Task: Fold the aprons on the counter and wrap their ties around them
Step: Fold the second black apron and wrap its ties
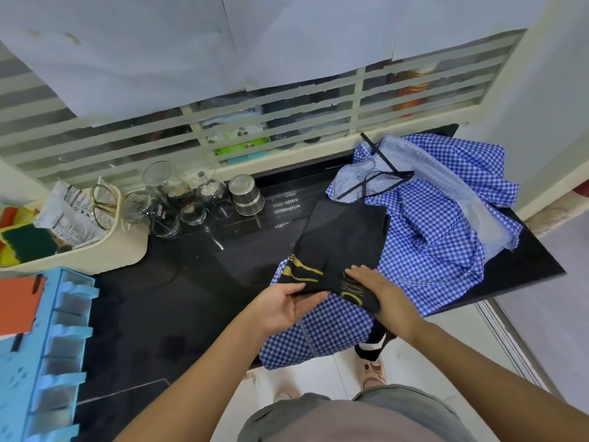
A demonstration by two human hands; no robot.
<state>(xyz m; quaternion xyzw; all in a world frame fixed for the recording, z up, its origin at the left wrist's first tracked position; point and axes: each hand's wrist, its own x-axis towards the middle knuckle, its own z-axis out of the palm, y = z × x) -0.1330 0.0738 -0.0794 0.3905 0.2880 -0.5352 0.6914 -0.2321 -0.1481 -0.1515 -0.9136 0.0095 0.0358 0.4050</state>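
A black apron (344, 237) with gold print lies right of centre on the black surface (159, 298), its long side running from the middle towards 1 o'clock. Its near end, where the gold print shows, sits on top of blue gingham cloth (318, 333) that hangs over the front edge of the surface at 6 o'clock.

The left hand (287, 307) is turned palm up at that near end and pinches the apron's lower edge, with the thumb on top and the fingers curled underneath. The right hand (376, 288) lies flat just beside it at 3 o'clock, fingers straight, pressing the black fabric down.

A crumpled heap of gingham aprons (446, 218) fills the surface at 2 o'clock, touching the black apron's right side, with thin dark ties (382, 175) looped across its top.

At 10 o'clock stand upturned glasses (159, 199) and a steel tumbler (247, 194). A cream basket (105, 250) is at 9 o'clock, and a light blue plastic rack (54, 346) is at 8 o'clock.
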